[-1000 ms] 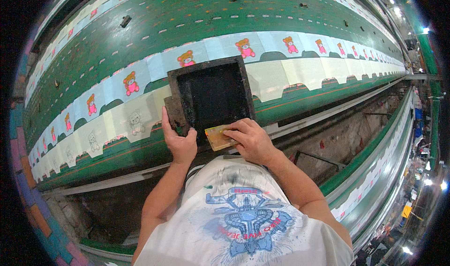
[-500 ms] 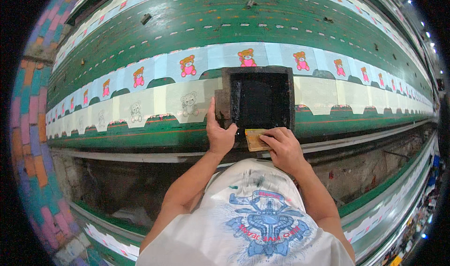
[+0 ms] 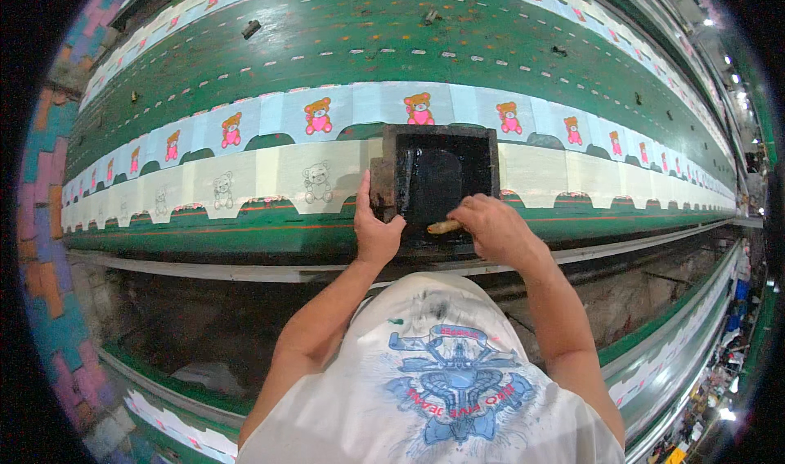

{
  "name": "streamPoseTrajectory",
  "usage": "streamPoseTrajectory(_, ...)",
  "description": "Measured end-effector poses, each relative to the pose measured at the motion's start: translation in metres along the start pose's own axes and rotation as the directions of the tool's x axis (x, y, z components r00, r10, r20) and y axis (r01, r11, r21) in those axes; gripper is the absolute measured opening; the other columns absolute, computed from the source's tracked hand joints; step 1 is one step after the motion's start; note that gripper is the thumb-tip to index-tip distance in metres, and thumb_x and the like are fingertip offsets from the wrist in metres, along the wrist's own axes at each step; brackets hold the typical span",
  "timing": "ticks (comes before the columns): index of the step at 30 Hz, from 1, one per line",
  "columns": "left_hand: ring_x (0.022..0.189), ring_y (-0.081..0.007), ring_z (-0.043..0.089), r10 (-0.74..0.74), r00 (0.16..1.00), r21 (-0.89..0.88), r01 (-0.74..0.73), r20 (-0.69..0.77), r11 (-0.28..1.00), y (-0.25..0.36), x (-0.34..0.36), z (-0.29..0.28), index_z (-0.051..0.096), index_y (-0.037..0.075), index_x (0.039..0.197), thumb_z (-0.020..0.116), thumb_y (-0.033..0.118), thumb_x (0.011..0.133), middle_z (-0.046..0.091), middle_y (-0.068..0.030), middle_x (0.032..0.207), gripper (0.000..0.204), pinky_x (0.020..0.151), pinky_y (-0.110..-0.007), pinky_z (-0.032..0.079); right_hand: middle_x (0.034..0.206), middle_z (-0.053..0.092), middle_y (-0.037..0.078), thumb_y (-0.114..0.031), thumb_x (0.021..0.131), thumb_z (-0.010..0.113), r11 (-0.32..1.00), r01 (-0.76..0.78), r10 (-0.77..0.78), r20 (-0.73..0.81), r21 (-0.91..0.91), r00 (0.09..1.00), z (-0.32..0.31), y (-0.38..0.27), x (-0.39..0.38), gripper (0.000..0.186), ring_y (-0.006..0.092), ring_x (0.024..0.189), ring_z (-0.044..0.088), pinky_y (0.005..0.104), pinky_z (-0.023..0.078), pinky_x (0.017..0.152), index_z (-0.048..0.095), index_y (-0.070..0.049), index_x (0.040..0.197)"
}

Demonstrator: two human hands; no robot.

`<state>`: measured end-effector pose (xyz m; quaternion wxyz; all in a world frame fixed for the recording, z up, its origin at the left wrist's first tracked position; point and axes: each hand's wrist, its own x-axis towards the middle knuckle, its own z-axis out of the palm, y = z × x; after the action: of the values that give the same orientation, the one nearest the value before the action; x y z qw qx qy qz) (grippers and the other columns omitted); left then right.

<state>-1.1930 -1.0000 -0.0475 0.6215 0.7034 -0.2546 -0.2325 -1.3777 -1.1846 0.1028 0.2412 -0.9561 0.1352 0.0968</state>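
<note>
A dark, rectangular screen printing frame (image 3: 490,170) lies on a row of cream fabric pieces (image 3: 274,174), its mesh coated in black, wet-looking ink. My left hand (image 3: 378,233) grips the frame's left side, index finger stretched along the edge and thumb near the inner corner. In my right hand (image 3: 497,231) is a wooden squeegee (image 3: 444,227), pinched by its top and tilted over the near part of the mesh. Its lower blade is hidden. Left of the frame, the cream pieces carry thin black bear outlines (image 3: 316,183); the fabric under the frame is hidden.
Beyond the frame, a row of light blue pieces (image 3: 368,104) bears coloured teddy bears with pink hearts. The long green table (image 3: 327,35) has small metal stops (image 3: 251,29) on it. A pale rail (image 3: 213,269) runs along its near edge. Another printing table stands behind me.
My right hand has moved the squeegee forward onto the near part of the mesh and tipped it, so its broad face no longer shows. My left hand stays at the frame.
</note>
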Motion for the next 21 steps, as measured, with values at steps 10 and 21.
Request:
streamPoseTrajectory(10,0.166,-0.0427,0.049,0.015,1.0,0.027,-0.015,-0.002,1.0,-0.003,-0.002,0.0,0.032,0.002,0.185,0.077,-0.007,0.083,0.051,-0.0284,0.177,0.112,0.141,-0.049,0.037,0.13,0.078,0.02,0.011,0.09,0.068,0.999,-0.029,0.02,-0.288,-0.027,0.957,-0.01,0.057,0.093,0.049,0.0465,0.127,0.073,0.0547,0.061,0.112,0.079,-0.004,0.135)
streamPoseTrajectory(21,0.165,-0.0369,0.051,0.057,0.998,0.078,-0.056,-0.003,0.995,-0.005,-0.002,0.001,0.032,0.004,0.186,0.078,-0.01,0.082,0.05,-0.0242,0.177,0.115,0.139,-0.046,0.039,0.123,0.075,0.018,0.012,0.088,0.069,0.996,-0.056,0.034,-0.3,-0.063,0.953,0.022,0.02,0.052,0.058,0.044,0.118,0.072,0.0543,0.059,0.106,0.08,-0.01,0.141)
